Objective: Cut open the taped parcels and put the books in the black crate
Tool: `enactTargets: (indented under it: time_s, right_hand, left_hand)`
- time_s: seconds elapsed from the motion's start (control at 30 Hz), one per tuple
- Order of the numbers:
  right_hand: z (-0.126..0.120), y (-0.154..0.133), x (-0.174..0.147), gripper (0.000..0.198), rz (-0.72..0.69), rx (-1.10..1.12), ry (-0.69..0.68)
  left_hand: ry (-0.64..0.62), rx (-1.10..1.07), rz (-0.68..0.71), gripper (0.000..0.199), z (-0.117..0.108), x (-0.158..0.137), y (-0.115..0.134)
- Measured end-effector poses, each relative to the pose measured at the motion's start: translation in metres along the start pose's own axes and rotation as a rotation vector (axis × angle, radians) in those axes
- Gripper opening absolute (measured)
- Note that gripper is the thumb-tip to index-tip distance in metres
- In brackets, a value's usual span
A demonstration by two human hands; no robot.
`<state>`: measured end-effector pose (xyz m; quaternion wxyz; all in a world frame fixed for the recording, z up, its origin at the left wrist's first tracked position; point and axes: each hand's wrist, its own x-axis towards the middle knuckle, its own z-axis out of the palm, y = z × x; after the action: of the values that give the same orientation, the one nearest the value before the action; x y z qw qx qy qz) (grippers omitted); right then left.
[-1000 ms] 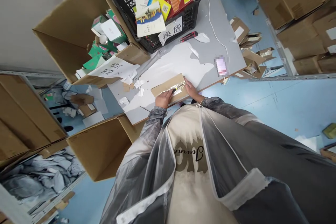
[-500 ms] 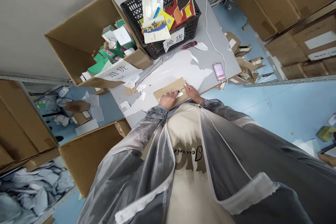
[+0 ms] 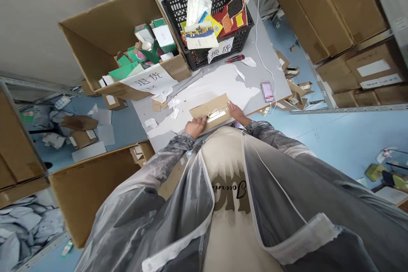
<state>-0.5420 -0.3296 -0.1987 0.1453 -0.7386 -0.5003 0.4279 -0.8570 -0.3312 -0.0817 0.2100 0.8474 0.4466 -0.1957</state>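
A flat brown cardboard box [image 3: 208, 106] lies on the table's near edge, with clear tape and a white label strip along its near side. My left hand [image 3: 195, 127] is closed at the box's left part, around what looks like a small utility knife [image 3: 208, 116]; only its dark and yellow tip shows. At the other end, my right hand [image 3: 236, 112] grips the box's right edge, thumb on top. Paper scraps [image 3: 174, 103] and cardboard bits [image 3: 159, 106] lie left of the box.
Behind stand a large carton [image 3: 105, 21] of green-and-white small boxes and a black crate [image 3: 174, 8] of booklets. A red-black cutter [image 3: 235, 59], a phone [image 3: 267, 92] and a white cable [image 3: 256, 36] lie on the table [image 3: 188, 87]. Another open carton [image 3: 95, 187] stands lower left.
My left hand has slid left along the box with the knife, uncovering more of the label strip. My right hand stays on the box's right end. The camera view has shifted slightly.
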Motion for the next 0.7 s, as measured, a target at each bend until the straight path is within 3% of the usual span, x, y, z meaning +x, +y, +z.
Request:
enactTargets:
  time_s: [0.3, 0.43, 0.5, 0.6, 0.7]
  right_hand:
    - [-0.012, 0.007, 0.002, 0.09, 0.012, -0.038, -0.006]
    - [-0.016, 0.007, 0.004, 0.086, 0.038, -0.152, -0.004]
    - [-0.017, 0.003, 0.003, 0.083, 0.041, -0.257, 0.066]
    - [-0.02, -0.012, 0.0, 0.082, -0.115, -0.475, 0.193]
    - [-0.019, -0.04, 0.0, 0.083, -0.472, -0.647, 0.048]
  left_hand:
    - [-0.021, -0.043, -0.09, 0.071, 0.024, -0.067, -0.055]
    - [0.028, -0.107, -0.141, 0.062, 0.032, -0.076, -0.063]
    - [0.06, -0.15, -0.188, 0.056, 0.036, -0.074, -0.061]
    - [0.122, -0.222, -0.271, 0.054, 0.045, -0.072, -0.053]
    - [0.185, -0.285, -0.326, 0.054, 0.058, -0.074, -0.039]
